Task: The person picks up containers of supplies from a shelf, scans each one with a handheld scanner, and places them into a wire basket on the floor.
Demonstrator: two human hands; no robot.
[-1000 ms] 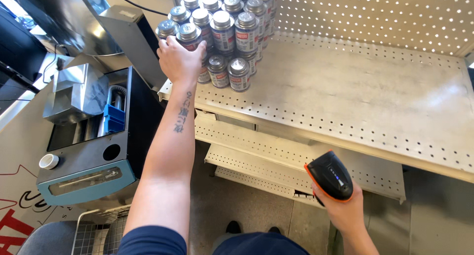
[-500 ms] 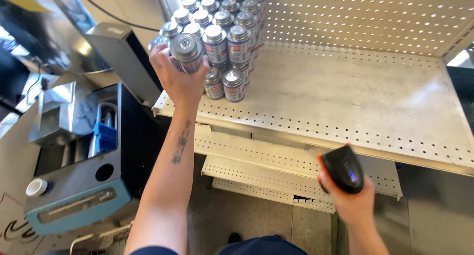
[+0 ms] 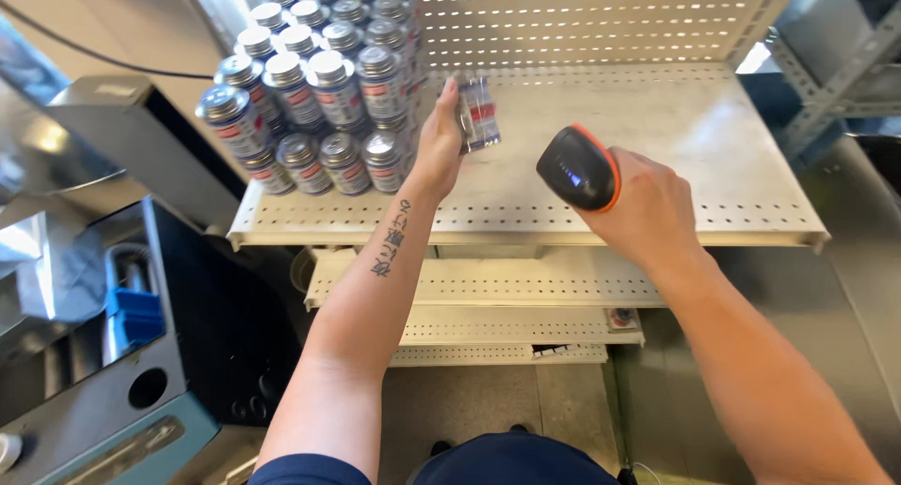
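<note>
Can lifted for scanning

Left hand [image 3: 439, 147] fingers clasping one small can [image 3: 477, 114] above the shelf [image 3: 657, 138] middle, beside the stacked cans [image 3: 319, 82] at left; right hand [image 3: 648, 208] gripping scanner [image 3: 580, 168], aimed close; scan seemingly pending.

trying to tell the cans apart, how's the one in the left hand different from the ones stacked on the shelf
The can in the left hand is lifted clear of the perforated shelf and looks blurred; the stacked cans sit in tight rows, sharp. The held can shows its side label toward the scanner in the right hand; the stacked cans show mostly their silver tops. Both kinds look small, metal, with red-marked labels.
</note>
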